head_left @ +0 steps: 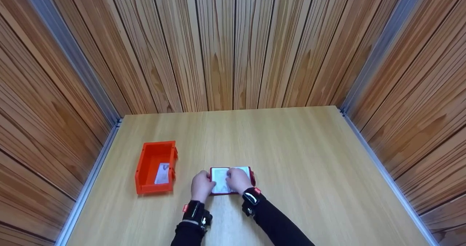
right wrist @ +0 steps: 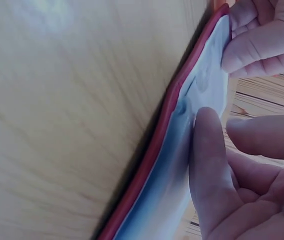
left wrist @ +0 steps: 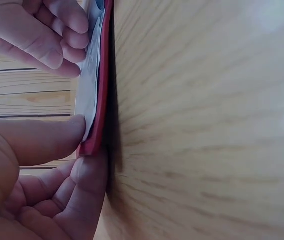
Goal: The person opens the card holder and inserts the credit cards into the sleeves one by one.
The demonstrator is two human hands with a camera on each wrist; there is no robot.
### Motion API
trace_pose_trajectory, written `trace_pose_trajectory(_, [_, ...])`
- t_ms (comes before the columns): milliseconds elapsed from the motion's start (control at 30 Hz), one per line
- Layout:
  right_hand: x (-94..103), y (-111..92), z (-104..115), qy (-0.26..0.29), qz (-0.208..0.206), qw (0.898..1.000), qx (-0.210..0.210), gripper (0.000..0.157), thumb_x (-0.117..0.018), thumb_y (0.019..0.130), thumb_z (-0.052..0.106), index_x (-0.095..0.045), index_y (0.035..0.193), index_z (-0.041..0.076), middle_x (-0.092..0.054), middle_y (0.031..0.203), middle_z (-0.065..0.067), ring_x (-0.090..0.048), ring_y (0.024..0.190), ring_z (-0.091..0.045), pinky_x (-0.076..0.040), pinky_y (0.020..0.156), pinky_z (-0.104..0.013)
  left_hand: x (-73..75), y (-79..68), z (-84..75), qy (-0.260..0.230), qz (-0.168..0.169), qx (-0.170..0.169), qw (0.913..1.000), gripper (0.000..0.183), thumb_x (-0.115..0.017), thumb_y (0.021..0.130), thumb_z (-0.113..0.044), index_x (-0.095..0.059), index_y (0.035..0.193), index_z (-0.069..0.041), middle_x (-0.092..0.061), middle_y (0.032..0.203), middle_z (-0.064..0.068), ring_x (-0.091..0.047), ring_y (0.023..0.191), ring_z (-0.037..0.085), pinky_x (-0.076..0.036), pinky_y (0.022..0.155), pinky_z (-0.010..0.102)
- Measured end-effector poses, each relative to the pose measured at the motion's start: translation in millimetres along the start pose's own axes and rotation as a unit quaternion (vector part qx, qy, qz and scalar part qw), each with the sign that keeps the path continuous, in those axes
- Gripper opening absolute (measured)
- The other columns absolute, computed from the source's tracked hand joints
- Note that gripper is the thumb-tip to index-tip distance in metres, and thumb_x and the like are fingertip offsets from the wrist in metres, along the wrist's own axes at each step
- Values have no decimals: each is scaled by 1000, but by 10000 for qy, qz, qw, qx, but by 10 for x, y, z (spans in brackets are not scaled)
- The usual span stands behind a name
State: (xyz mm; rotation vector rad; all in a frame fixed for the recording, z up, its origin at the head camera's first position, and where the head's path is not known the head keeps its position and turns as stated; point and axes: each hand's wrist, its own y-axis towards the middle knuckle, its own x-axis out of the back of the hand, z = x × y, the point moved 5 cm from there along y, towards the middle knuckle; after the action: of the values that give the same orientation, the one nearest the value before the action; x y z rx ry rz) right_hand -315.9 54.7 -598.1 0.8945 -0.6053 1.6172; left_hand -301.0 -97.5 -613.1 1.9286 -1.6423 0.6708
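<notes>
A flat, opened red-edged case, like a wallet or booklet cover, lies on the table with pale insides. In the right wrist view a whitish sheet covers one half, and a shiny bluish clear surface the other. My left hand pinches the case's left edge, thumb on the sheet and index finger beneath. At the middle of the case, my right hand touches the inside with its index fingertip. Its thumb stands a little apart, and the other fingers are bent.
An orange open-topped bin stands to the left of my hands, with a small pale printed card inside. Wood-plank walls enclose the light wooden table at the back and both sides, with metal rails along the side edges.
</notes>
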Motion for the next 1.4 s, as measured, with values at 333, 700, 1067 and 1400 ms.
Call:
trace_pose_trajectory(333, [215, 92, -106, -431, -681, 9966, 187, 11, -68, 86, 3, -71, 96, -1, -69, 93, -14, -66, 90, -31, -51, 80, -42, -5, 6, 1, 47, 87, 113, 9999, 20, -78, 72, 0, -62, 84, 1, -61, 74, 6, -59, 73, 26, -48, 69, 42])
trace_pose_trajectory(700, [311, 150, -267, -1031, -701, 9922, -9, 12, -71, 87, 5, -72, 99, 1, -64, 95, -13, -61, 91, -33, -53, 75, -44, -25, 24, 15, 88, 246, 374, 9990, 20, -78, 75, -2, -62, 87, 0, -61, 77, 6, -58, 75, 24, -48, 70, 40])
trace_pose_trajectory(1067, [263, 141, -360, -1181, -753, 9901, 66, 11, -70, 83, 5, -72, 93, 1, -61, 92, -12, -59, 90, -33, -52, 73, -45, -17, 21, 8, 88, 209, 300, 9993, 19, -78, 74, -2, -63, 86, 0, -61, 76, 6, -58, 74, 25, -48, 70, 41])
trace_pose_trajectory(1400, [250, 132, -384, -1425, -709, 9872, 109, 13, -74, 80, 7, -72, 92, 2, -60, 91, -12, -57, 88, -32, -51, 72, -44, -17, 15, 18, 7, 132, 213, 9997, 20, -78, 73, -1, -63, 86, 1, -61, 76, 6, -58, 74, 25, -48, 69, 41])
